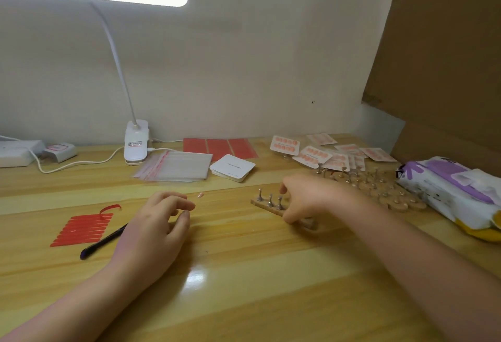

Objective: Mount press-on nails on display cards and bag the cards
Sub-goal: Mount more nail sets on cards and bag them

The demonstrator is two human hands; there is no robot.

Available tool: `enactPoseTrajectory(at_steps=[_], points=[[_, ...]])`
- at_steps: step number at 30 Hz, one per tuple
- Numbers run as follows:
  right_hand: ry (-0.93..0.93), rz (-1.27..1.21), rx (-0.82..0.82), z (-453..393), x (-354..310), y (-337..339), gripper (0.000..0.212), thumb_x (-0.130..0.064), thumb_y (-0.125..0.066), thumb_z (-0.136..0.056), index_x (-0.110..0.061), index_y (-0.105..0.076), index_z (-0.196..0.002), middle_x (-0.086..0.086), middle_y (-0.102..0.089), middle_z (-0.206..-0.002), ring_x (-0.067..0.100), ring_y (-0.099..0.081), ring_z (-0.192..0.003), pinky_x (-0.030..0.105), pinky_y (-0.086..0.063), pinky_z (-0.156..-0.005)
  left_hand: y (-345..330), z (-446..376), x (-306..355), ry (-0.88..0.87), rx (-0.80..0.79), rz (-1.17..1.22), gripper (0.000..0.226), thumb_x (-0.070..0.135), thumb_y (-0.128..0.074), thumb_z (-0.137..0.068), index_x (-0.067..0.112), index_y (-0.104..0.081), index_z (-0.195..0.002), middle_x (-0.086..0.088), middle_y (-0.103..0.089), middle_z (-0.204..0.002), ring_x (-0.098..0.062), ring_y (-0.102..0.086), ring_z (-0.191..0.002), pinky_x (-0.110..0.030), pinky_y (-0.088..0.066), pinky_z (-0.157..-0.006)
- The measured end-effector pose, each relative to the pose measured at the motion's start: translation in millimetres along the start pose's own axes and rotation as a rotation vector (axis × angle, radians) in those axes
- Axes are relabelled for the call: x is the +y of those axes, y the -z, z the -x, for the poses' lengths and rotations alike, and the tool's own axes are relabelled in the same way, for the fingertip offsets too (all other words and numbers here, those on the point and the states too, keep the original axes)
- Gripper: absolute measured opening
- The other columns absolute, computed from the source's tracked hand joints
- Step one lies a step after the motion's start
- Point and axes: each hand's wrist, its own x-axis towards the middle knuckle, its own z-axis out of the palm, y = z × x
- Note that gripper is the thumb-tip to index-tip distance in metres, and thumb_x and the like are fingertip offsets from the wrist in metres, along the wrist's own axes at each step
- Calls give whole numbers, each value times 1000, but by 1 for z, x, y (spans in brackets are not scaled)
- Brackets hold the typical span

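My right hand (306, 195) grips a small wooden strip (267, 204) studded with metal nail stands, thumb at its near edge and fingers over the top. My left hand (160, 219) hovers above the table with fingers loosely curled, holding nothing. A single peach press-on nail (200, 194) lies on the table just beyond its fingertips. A stack of white display cards (232, 167) and a pile of clear bags (174, 165) sit further back. Finished cards with peach nails (311, 154) are spread at the back right.
A sheet of red adhesive strips (81, 229) and a dark pen (103, 241) lie at the left. More wooden stands (379, 187), a wet-wipe pack (450, 187), red sheets (219, 148), a clip lamp (136, 142) and cardboard (444, 57) surround the work area.
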Motion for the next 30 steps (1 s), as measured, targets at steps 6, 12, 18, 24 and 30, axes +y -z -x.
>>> enactPoseTrajectory(at_steps=[6, 12, 18, 24, 30], points=[[-192, 104, 57, 11, 14, 4, 60, -20, -72, -73, -4, -48, -126, 1, -60, -79, 14, -61, -69, 28, -45, -50, -1, -1, -1, -7, -12, -9, 18, 14, -59, -91, 31, -65, -93, 25, -52, -106, 10, -49, -101, -21, -46, -76], [-338, 193, 166, -2, 23, 0, 93, -17, -64, -83, 0, -3, -150, 4, -58, -91, 22, -64, -89, 29, -48, -57, 0, -1, 0, 1, -16, -4, 19, 14, -58, -91, 32, -64, -93, 23, -52, -106, 9, -51, -100, -24, -49, -79], [-439, 301, 219, -10, 21, 7, 50, -29, -57, -88, -13, -44, -134, 4, -56, -116, 24, -52, -112, 30, -43, -75, 1, 0, 2, 20, -22, -12, 16, 16, -58, -92, 31, -64, -94, 23, -52, -107, 2, -55, -95, -31, -51, -83], [-330, 285, 379, -25, -3, 12, 47, -21, -61, -84, -13, -50, -129, 8, -52, -128, 28, -48, -118, 33, -41, -82, 0, -1, 3, 30, -21, -9, 16, 16, -58, -92, 30, -64, -95, 24, -51, -107, 2, -54, -97, -32, -52, -84], [-399, 295, 377, -45, -4, 0, 54, -9, -58, -86, -8, -41, -137, 15, -47, -135, 32, -46, -123, 37, -42, -95, 1, -1, 3, 49, -19, -1, 14, 18, -57, -92, 29, -65, -95, 21, -52, -109, -1, -56, -95, -34, -52, -85]])
